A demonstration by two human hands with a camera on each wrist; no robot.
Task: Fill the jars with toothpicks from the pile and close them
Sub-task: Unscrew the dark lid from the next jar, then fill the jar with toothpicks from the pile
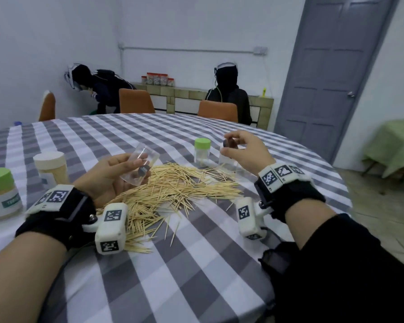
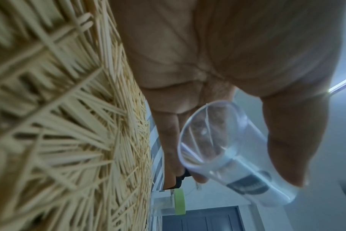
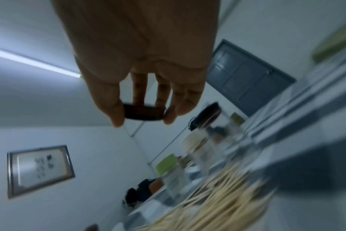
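A big pile of toothpicks lies on the checked tablecloth between my hands. My left hand grips a clear lidless jar, tilted over the pile's left side; in the left wrist view the jar looks empty, with a small dark ribbed piece at its far end. My right hand is raised and pinches a small dark round lid between thumb and fingers, also seen as the lid. Below that hand stands another clear jar.
A small jar with a green lid stands behind the pile. At the far left are a toothpick-filled jar with a cream lid and a green-lidded one. Two people sit beyond the table by orange chairs.
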